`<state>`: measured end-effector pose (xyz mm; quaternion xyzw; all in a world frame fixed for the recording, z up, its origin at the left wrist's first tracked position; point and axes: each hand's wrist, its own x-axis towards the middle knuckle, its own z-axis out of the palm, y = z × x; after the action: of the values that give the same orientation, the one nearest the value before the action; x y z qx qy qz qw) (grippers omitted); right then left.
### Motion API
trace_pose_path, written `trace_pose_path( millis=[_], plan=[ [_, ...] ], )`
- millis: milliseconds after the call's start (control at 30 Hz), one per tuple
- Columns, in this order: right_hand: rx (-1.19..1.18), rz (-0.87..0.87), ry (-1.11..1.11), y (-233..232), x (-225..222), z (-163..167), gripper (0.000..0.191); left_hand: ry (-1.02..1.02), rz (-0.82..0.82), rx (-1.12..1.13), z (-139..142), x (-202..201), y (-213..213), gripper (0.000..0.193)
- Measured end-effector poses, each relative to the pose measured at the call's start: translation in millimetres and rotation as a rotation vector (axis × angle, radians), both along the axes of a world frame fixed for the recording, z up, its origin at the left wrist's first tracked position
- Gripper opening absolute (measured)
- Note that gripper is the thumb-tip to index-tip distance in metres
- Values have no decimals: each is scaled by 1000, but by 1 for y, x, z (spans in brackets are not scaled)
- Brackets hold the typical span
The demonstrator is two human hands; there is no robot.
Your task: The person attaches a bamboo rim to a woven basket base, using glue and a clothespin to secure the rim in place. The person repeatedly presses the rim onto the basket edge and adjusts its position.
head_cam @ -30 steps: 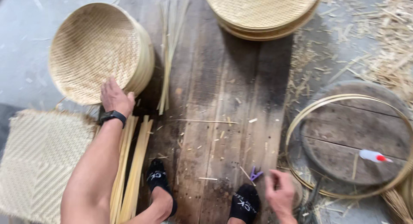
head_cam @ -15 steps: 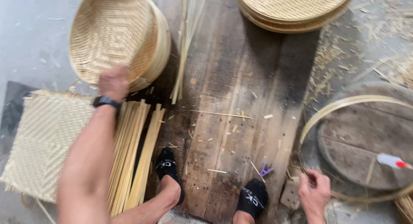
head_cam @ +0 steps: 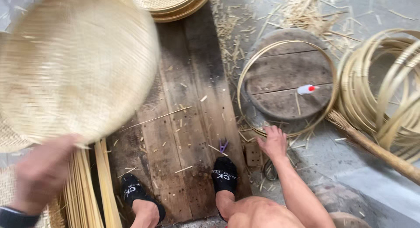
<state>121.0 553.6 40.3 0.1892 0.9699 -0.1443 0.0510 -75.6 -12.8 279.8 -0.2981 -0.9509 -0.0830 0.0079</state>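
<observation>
My left hand (head_cam: 41, 171) grips the rim of a round woven bamboo tray (head_cam: 74, 66) and holds it lifted and tilted, blurred, over the left side of the wooden floorboards (head_cam: 183, 123). My right hand (head_cam: 273, 142) reaches down with fingers spread and touches a thin bamboo hoop (head_cam: 245, 75) that rings a round wooden block (head_cam: 288, 79). A small white bottle with a red cap (head_cam: 306, 89) lies on that block. My feet in black socks (head_cam: 224, 175) rest on the boards.
Stacked woven trays (head_cam: 168, 5) sit at the top. A bundle of bamboo strips (head_cam: 87, 188) lies at lower left. Coiled bamboo hoops (head_cam: 385, 88) and a broom handle (head_cam: 380, 151) are on the right. A purple clip (head_cam: 223, 145) and straw scraps litter the floor.
My left hand has lifted the woven tray off the floor toward me. My right hand has moved onto the bamboo hoop. The view has shifted to the right.
</observation>
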Motion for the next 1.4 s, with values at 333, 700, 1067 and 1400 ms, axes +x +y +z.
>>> trace_pose_path(
  millis=[333,700,1067,1400],
  plan=[
    [-30,20,-69,10,2,7,25,-139,-422,63,-115,107,58,58],
    [84,325,222,22,26,16,13,-217,-322,70,-174,151,77,48],
    [-79,120,491,34,45,34,11,-329,-175,-95,-210,165,88,41],
    [15,103,728,75,36,157,14,-375,3,128,-133,133,136,109]
  ],
)
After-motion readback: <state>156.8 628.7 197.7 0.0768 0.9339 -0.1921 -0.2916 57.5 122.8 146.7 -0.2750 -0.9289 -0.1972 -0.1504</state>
